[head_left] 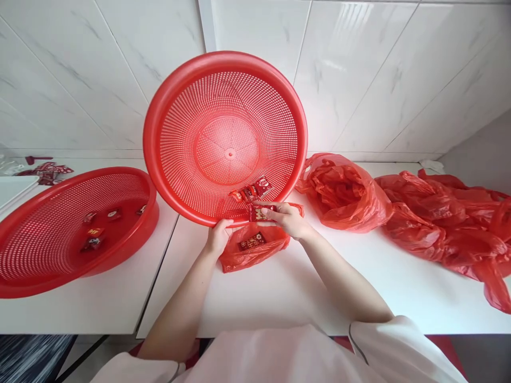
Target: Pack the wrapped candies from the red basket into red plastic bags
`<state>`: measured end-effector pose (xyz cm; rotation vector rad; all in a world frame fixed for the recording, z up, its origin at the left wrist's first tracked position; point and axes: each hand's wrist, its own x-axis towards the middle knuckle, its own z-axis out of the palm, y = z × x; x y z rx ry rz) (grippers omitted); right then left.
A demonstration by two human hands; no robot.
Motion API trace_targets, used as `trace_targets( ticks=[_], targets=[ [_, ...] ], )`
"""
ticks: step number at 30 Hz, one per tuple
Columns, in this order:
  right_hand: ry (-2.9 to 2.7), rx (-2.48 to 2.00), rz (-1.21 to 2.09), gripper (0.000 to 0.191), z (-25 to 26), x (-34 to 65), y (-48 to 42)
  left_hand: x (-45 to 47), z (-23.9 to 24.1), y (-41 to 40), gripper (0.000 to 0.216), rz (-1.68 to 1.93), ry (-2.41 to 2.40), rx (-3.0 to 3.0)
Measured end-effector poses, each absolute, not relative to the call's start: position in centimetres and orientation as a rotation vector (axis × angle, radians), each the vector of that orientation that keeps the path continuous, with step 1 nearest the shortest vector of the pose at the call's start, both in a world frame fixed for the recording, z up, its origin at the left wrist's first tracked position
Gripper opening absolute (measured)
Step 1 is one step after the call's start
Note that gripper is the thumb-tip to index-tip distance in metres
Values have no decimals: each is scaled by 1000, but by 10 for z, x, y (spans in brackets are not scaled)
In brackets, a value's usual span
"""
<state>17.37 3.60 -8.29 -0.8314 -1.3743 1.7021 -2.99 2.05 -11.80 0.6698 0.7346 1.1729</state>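
A large red plastic colander (229, 122) is tipped up on its edge, its inside facing me. My left hand (219, 237) is closed at its lower rim, where the mouth of a red plastic bag (259, 257) also meets it. My right hand (288, 219) grips a dark red snack packet (262, 213) with gold print, just above the bag's opening. Several small red wrapped packets (252, 190) rest on the colander's lower wall. Another dark red packet (252, 241) lies inside the bag.
A second red colander (136, 242) with several wrapped sweets (93, 232) leans at the left. Red plastic bags (359, 205) stand bunched on the right of the white table (319, 298). Behind rises a tiled wall (359, 69). A white tray (18, 189) is at the far left.
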Motion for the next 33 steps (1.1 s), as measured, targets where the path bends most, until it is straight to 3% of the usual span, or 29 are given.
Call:
trace_targets(
  ticks=[15,17,21,24,27,30,33],
  targets=[
    [-1730,-988,1517,33,-90,176,37,-34,-113,27,38,1398,689,759],
    [-1837,-1179,1265,30,-88,177,34,-34,-115,27,38,1408,707,763],
    [-1942,-1609,447,26,-83,180,32,-33,-118,25,37,1430,767,775],
    [-2071,-1490,121,33,-83,180,35,-33,-120,21,28,1377,827,790],
    [-2188,-1357,-50,57,-90,178,40,-33,-120,16,24,1233,814,772],
    [-2250,-1391,-38,74,-100,178,43,-30,-120,14,27,1150,797,713],
    [-2398,-1311,103,76,-102,182,44,-29,-122,17,30,1187,817,678]
  ],
)
